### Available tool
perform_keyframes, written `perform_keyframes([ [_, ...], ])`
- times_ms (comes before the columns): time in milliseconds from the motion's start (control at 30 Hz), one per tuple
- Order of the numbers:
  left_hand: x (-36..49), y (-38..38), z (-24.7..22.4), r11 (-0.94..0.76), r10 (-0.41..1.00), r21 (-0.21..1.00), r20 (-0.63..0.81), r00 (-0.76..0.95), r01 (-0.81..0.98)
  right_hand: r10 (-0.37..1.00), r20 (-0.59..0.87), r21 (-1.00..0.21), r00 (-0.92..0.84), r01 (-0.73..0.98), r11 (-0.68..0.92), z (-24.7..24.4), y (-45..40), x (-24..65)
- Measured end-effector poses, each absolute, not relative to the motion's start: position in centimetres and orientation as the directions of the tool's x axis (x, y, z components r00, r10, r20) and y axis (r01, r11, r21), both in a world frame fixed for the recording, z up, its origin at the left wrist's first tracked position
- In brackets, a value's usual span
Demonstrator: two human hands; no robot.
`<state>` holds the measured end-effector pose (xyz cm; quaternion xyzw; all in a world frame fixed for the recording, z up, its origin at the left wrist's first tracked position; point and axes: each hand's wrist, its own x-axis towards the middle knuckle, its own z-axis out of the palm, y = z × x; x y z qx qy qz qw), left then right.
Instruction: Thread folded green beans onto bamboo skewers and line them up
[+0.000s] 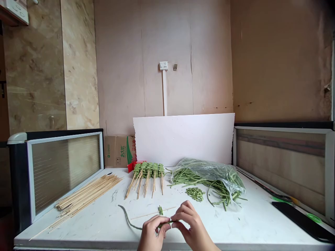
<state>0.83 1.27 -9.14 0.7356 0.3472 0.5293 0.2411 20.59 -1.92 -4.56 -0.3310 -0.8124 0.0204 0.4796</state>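
Note:
Near the table's front edge, my left hand (155, 230) is closed around a long green bean (128, 218), whose free end trails out to the left. My right hand (188, 223) pinches the same bean close to its other end, the fingertips of both hands almost meeting. Just beyond my hands lies one thin bamboo skewer (143, 216), with a few short bean pieces (160, 210) at its middle. Cut bean pieces (195, 194) form a small pile farther back on the right. The part of the bean inside my fingers is mostly hidden.
Loose bamboo skewers (89, 195) spread across the left side. Loaded bean skewers (149, 170) are stacked at the back, by a cardboard box (119, 151). A plastic bag (209, 170) of long beans sits back right. Scissors (281, 197) and a black phone-like slab (300, 219) lie far right.

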Motion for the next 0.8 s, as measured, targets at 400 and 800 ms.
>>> perform_keyframes([
  [400, 0.5, -2.1, -5.2, -0.613, 0.79, 0.733, 0.571, 0.224, 0.293, 0.564, 0.788, -0.408, -0.246, 0.477, 0.778, -3.9, -3.4, 19.0],
  [800, -0.1, -1.9, -4.8, -0.415, 0.858, 0.909, 0.403, 0.318, -0.032, 0.677, 0.728, -0.649, -0.108, 0.21, 0.731, -4.3, -3.3, 18.1],
])
